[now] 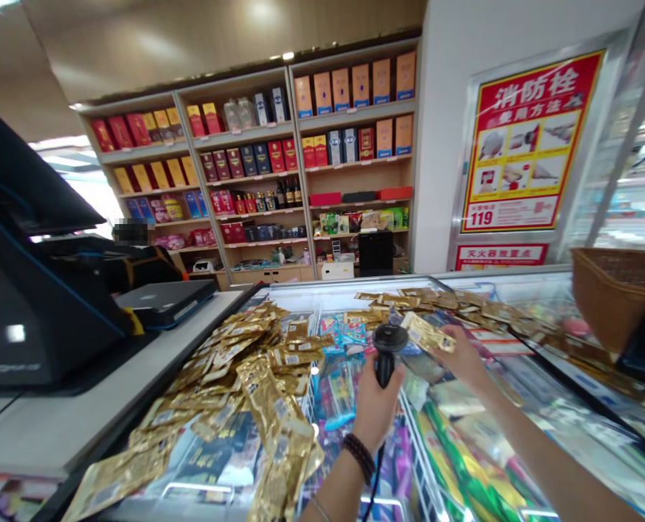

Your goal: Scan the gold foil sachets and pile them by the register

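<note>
Left hand (374,406): wrapped around black barcode scanner (387,351), upright over freezer lid (463,406).
Right hand (463,359): pinching gold packet (428,335) just beside scanner head.
Gold packet piles (246,377): spread across lid.

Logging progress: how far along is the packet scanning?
Done: cannot tell which packets are scanned. In hand: left hand grips the scanner; right hand holds one gold packet by it. Left: big pile left, smaller spread right on the freezer lid.

back wall: lined with wooden shelving (300,138) | right wall: hung with red poster (529,141) | ceiling: lit by spotlights (288,55)
</note>
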Available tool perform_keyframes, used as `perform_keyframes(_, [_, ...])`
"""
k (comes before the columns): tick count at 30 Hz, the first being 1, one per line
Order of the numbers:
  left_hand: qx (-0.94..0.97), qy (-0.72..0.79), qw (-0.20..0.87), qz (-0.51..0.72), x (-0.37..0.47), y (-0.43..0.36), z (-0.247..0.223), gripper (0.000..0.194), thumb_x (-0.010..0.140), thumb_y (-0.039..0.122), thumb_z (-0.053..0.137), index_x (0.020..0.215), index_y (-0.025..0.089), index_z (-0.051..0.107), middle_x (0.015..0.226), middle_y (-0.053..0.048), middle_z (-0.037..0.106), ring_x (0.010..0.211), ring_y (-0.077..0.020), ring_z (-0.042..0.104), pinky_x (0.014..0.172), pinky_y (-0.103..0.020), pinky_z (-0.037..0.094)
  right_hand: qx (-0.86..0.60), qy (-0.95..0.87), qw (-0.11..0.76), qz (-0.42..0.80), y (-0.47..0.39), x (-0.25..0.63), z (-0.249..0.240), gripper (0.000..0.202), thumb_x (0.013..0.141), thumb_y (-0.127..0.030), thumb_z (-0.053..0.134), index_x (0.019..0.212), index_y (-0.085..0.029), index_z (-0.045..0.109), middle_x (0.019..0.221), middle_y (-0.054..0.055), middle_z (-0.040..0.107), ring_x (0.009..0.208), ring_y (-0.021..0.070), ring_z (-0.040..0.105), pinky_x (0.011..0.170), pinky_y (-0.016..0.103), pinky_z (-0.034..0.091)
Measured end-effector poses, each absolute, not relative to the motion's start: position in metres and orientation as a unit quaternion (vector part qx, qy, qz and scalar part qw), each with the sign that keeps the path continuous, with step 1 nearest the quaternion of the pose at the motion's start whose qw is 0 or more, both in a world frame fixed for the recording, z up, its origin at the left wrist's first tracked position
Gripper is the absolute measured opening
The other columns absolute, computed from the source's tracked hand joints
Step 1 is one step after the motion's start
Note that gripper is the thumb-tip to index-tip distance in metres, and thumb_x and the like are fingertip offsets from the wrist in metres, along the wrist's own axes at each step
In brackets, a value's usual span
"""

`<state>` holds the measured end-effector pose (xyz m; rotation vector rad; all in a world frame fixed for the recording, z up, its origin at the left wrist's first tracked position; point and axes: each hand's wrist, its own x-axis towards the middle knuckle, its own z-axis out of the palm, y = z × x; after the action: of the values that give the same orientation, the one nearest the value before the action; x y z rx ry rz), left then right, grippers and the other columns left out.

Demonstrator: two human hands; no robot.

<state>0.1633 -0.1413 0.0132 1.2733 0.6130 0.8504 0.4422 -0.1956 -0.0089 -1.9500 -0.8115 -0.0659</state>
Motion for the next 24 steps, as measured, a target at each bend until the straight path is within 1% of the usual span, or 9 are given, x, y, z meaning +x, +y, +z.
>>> perform_keyframes(1, [0.573, 0.268, 0.679, 0.373, 0.162, -0.14, 0.014, 0.073, 0.083, 0.079, 0.104, 0.121, 0.026, 0.071, 0.071, 0.01, 0.058, 0.05, -0.0155, 0.056, 0.052, -0.03, 0.051, -0.783, -0.317, 0.535, -0.015, -0.198, 0.441, -0.006, 0.04, 0.071, -0.041, 0.09, 0.105, -0.031, 0.071, 0.102, 0.009, 0.089, 0.104, 0.0432, 0.088, 0.1, 0.058, 0.071])
perform_keyframes(3, [0.582, 0.261, 0.678, 0.365, 0.16, -0.139, 0.016, 0.073, 0.084, 0.082, 0.102, 0.12, 0.027, 0.069, 0.068, 0.011, 0.056, 0.049, -0.0151, 0.054, 0.053, -0.03, 0.05, -0.74, -0.281, 0.611, 0.019, -0.203, 0.436, -0.001, 0.04, 0.069, -0.036, 0.09, 0.103, -0.033, 0.069, 0.094, 0.006, 0.089, 0.099, 0.0422, 0.088, 0.098, 0.059, 0.073])
perform_keyframes(5, [0.584, 0.257, 0.679, 0.364, 0.158, -0.139, 0.016, 0.076, 0.083, 0.085, 0.1, 0.12, 0.027, 0.068, 0.067, 0.011, 0.054, 0.048, -0.015, 0.053, 0.053, -0.03, 0.049, -0.7, -0.247, 0.667, 0.063, -0.206, 0.431, 0.005, 0.04, 0.068, -0.033, 0.091, 0.1, -0.035, 0.068, 0.087, 0.004, 0.088, 0.097, 0.044, 0.09, 0.097, 0.063, 0.076])
perform_keyframes(7, [0.586, 0.245, 0.684, 0.36, 0.157, -0.141, 0.016, 0.078, 0.082, 0.088, 0.1, 0.12, 0.028, 0.067, 0.067, 0.012, 0.055, 0.048, -0.0144, 0.052, 0.053, -0.03, 0.05, -0.674, -0.221, 0.698, 0.097, -0.208, 0.425, 0.011, 0.04, 0.068, -0.031, 0.092, 0.099, -0.035, 0.068, 0.081, 0.004, 0.087, 0.096, 0.0465, 0.09, 0.098, 0.068, 0.077])
perform_keyframes(10, [0.589, 0.228, 0.695, 0.344, 0.155, -0.144, 0.016, 0.079, 0.081, 0.089, 0.1, 0.117, 0.028, 0.066, 0.068, 0.012, 0.056, 0.046, -0.0132, 0.051, 0.053, -0.029, 0.049, -0.661, -0.206, 0.712, 0.113, -0.209, 0.419, 0.017, 0.04, 0.067, -0.028, 0.091, 0.1, -0.034, 0.069, 0.079, 0.005, 0.087, 0.096, 0.0478, 0.09, 0.101, 0.073, 0.076])
perform_keyframes(15, [0.597, 0.225, 0.697, 0.329, 0.151, -0.147, 0.016, 0.077, 0.081, 0.089, 0.1, 0.112, 0.028, 0.065, 0.068, 0.011, 0.056, 0.045, -0.0134, 0.052, 0.052, -0.03, 0.05, -0.67, -0.215, 0.703, 0.106, -0.211, 0.418, 0.017, 0.039, 0.068, -0.031, 0.094, 0.097, -0.033, 0.069, 0.08, 0.006, 0.087, 0.101, 0.049, 0.09, 0.105, 0.074, 0.074])
perform_keyframes(19, [0.601, 0.224, 0.696, 0.324, 0.151, -0.148, 0.017, 0.079, 0.08, 0.093, 0.098, 0.111, 0.028, 0.063, 0.066, 0.012, 0.055, 0.045, -0.0127, 0.05, 0.051, -0.03, 0.051, -0.679, -0.214, 0.695, 0.101, -0.211, 0.419, 0.018, 0.04, 0.066, -0.034, 0.095, 0.095, -0.034, 0.068, 0.077, 0.006, 0.086, 0.103, 0.0511, 0.09, 0.105, 0.074, 0.073])
perform_keyframes(24, [0.596, 0.228, 0.702, 0.316, 0.152, -0.149, 0.018, 0.08, 0.078, 0.092, 0.099, 0.113, 0.028, 0.065, 0.064, 0.013, 0.054, 0.044, -0.0127, 0.049, 0.051, -0.03, 0.052, -0.676, -0.206, 0.7, 0.103, -0.211, 0.414, 0.022, 0.04, 0.064, -0.036, 0.092, 0.095, -0.035, 0.066, 0.079, 0.008, 0.088, 0.1, 0.051, 0.092, 0.101, 0.074, 0.076])
